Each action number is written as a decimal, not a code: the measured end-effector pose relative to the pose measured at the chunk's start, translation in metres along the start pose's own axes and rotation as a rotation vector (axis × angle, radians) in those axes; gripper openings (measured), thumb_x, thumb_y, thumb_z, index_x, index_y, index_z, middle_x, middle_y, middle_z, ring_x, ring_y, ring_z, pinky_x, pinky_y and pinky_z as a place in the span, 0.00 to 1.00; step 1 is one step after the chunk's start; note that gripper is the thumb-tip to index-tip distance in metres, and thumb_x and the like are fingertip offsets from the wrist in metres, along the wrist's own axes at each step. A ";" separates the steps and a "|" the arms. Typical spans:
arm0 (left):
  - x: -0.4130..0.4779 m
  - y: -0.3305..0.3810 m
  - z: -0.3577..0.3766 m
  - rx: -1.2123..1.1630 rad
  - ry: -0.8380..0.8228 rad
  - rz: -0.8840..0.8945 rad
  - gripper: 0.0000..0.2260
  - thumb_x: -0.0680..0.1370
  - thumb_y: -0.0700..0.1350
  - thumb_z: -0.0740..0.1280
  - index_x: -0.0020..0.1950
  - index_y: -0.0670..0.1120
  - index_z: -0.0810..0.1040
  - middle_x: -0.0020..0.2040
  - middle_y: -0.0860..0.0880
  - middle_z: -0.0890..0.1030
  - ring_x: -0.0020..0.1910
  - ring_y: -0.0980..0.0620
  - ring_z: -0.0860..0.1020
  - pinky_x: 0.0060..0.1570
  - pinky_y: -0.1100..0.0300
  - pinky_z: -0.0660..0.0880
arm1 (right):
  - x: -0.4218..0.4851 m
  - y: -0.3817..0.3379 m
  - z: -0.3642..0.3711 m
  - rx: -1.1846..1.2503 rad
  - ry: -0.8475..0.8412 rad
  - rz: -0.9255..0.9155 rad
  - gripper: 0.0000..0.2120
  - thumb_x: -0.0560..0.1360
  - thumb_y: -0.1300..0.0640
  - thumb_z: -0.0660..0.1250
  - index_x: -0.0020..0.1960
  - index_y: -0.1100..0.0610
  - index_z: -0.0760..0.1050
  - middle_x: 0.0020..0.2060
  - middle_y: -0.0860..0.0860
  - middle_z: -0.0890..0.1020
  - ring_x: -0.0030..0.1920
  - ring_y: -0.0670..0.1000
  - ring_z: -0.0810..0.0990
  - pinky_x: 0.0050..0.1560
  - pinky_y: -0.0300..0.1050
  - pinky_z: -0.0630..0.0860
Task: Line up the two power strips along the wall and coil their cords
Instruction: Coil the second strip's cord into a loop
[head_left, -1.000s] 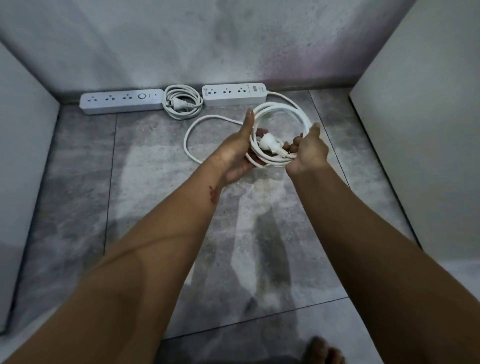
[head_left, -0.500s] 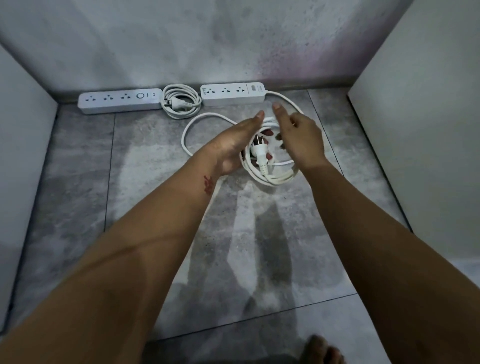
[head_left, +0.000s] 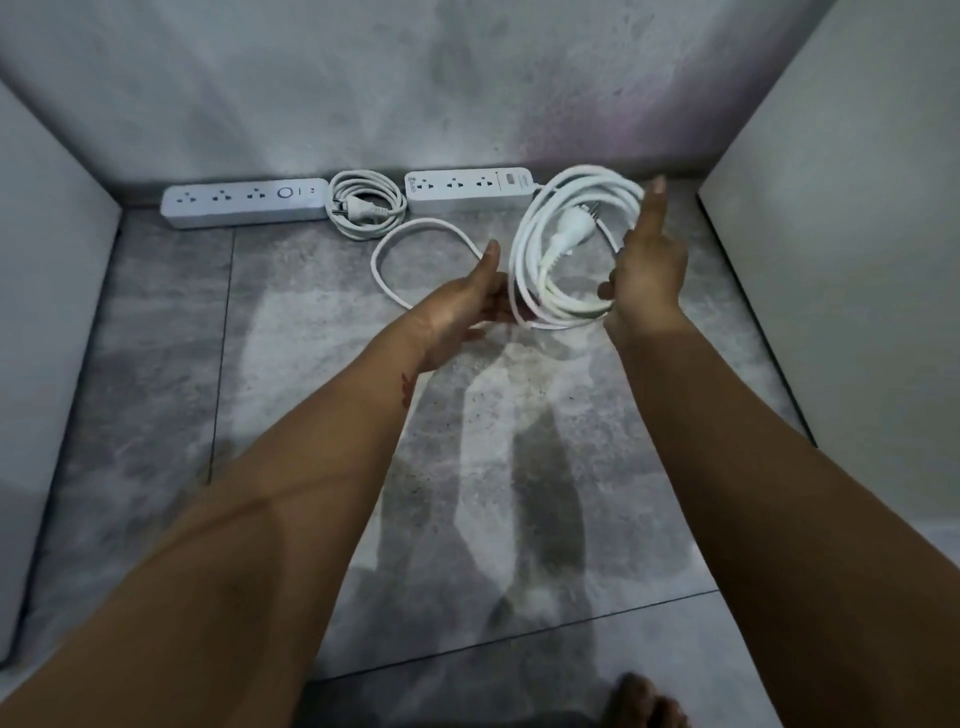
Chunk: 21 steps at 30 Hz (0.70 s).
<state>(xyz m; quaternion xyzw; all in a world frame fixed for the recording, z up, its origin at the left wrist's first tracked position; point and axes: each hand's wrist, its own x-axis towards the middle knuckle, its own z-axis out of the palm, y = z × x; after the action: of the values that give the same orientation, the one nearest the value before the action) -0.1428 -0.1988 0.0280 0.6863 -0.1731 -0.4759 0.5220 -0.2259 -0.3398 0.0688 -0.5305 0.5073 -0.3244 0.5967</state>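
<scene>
A: Closest in, 1 bare foot (head_left: 644, 701) at the bottom edge on the grey floor (head_left: 311, 389), and both forearms stretch out over the tiles.

B: And the hands have moved! Half a second ago they were huddled over the bundle, low and out in front. Now the coil (head_left: 563, 312) swings up and to the right, tipped open toward us.

A: The left hand (head_left: 467, 306) lies flat, fingers straight and together, just touching the coil's lower left edge. The right hand (head_left: 649, 270) does the holding: thumb hooked through the loops, palm against the outside, forefinger pointing straight up.

B: The plug (head_left: 571, 231) hangs inside the ring, among the turns.

A: To my eye the winding is nearly done, but 1 loose loop (head_left: 421, 221) lies on the floor beside the left hand. That slack needs gathering yet.

B: Farther back, the right power strip (head_left: 467, 189) sits against the wall (head_left: 311, 93), with the raised coil just by its right end. The left power strip (head_left: 244, 202) is in line with it, and its finished coil (head_left: 363, 210) lies between the 2.

A: Any writing?

B: A dark label (head_left: 511, 180) near the right strip's end, too small to read. A round button (head_left: 284, 193) on the left one. No brand I can make out.
</scene>
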 end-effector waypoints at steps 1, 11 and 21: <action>0.000 0.002 0.002 0.000 0.005 0.018 0.33 0.80 0.67 0.44 0.51 0.46 0.82 0.45 0.49 0.85 0.47 0.54 0.80 0.61 0.51 0.68 | -0.001 -0.001 0.000 0.063 -0.005 0.020 0.23 0.78 0.35 0.58 0.34 0.52 0.68 0.27 0.48 0.63 0.23 0.47 0.62 0.24 0.39 0.63; 0.008 0.011 0.029 -0.287 -0.030 0.062 0.29 0.81 0.63 0.52 0.55 0.43 0.83 0.54 0.46 0.83 0.44 0.51 0.76 0.47 0.57 0.72 | -0.010 0.011 0.015 0.341 -0.082 0.253 0.27 0.82 0.38 0.48 0.67 0.58 0.67 0.46 0.50 0.73 0.41 0.50 0.77 0.47 0.47 0.79; 0.008 0.034 0.006 -0.644 0.136 0.129 0.13 0.83 0.50 0.60 0.47 0.41 0.73 0.27 0.48 0.72 0.26 0.49 0.74 0.37 0.55 0.79 | -0.021 0.054 0.005 -0.193 -0.238 0.123 0.22 0.83 0.43 0.51 0.64 0.57 0.74 0.59 0.53 0.79 0.58 0.54 0.76 0.61 0.50 0.71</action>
<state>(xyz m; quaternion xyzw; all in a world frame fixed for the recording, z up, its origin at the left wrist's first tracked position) -0.1344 -0.2217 0.0543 0.5038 -0.0215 -0.4252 0.7516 -0.2346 -0.3066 0.0222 -0.5879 0.4933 -0.1717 0.6177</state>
